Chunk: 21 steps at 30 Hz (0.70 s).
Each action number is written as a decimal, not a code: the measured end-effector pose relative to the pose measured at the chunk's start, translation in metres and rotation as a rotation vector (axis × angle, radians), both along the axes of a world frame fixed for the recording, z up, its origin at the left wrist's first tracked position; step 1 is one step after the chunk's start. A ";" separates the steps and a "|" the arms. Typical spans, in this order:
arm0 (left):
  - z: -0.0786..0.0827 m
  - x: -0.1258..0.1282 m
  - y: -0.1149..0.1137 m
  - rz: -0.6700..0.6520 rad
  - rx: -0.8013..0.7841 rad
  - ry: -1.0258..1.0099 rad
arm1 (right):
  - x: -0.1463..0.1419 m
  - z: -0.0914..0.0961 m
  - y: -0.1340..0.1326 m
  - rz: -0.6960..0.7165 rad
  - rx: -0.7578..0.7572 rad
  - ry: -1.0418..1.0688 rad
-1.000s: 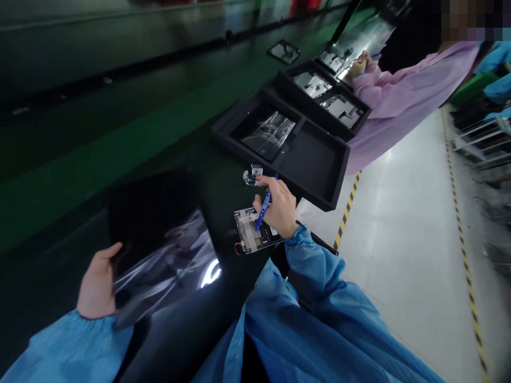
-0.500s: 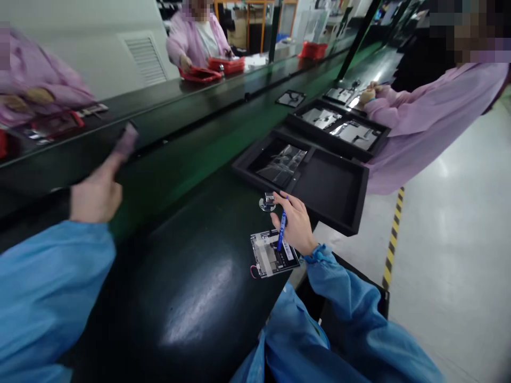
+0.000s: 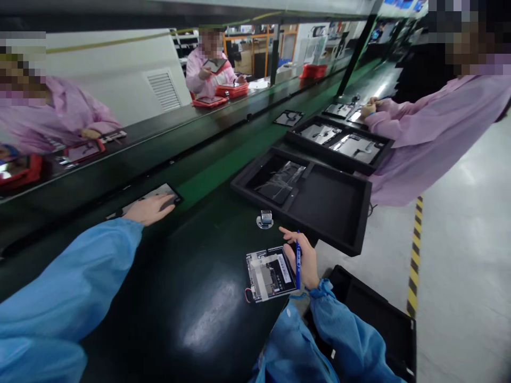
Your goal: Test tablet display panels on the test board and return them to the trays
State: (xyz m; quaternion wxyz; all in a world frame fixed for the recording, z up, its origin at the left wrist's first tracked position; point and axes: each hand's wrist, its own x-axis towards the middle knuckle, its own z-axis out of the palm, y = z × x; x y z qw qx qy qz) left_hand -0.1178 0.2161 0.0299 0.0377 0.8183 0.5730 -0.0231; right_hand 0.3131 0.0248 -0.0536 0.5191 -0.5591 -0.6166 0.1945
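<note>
On the green belt lies a flat tablet-like panel [image 3: 166, 189], and my left hand [image 3: 148, 210] rests over it with the fingers stretched out. Its thumb is hidden. A blue pen [image 3: 298, 260] is held in my right hand [image 3: 306, 259], tucked by the thumb with the index finger pointing out. Beside that hand, near the bench edge, a device board [image 3: 269, 274] lies flat, with strips of pale tape, a white label and a small red wire loop. A small shiny metal piece on a round base [image 3: 265, 219] stands just beyond the board.
A black tray [image 3: 335, 199] with a film-covered panel in one compartment sits beyond my right hand. Another tray [image 3: 339, 142] holds shiny panels. Co-workers in pink [image 3: 435, 122] stand at the right and across the bench, by red trays [image 3: 231, 89]. A black box [image 3: 375, 319] is low at right.
My left hand has come down onto the panel on the belt; before, it was raised and blurred. My right hand has drawn back from the metal piece, still with the pen.
</note>
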 end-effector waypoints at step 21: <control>-0.015 0.351 0.033 -0.548 0.004 0.079 | -0.004 -0.003 -0.002 -0.042 -0.099 -0.021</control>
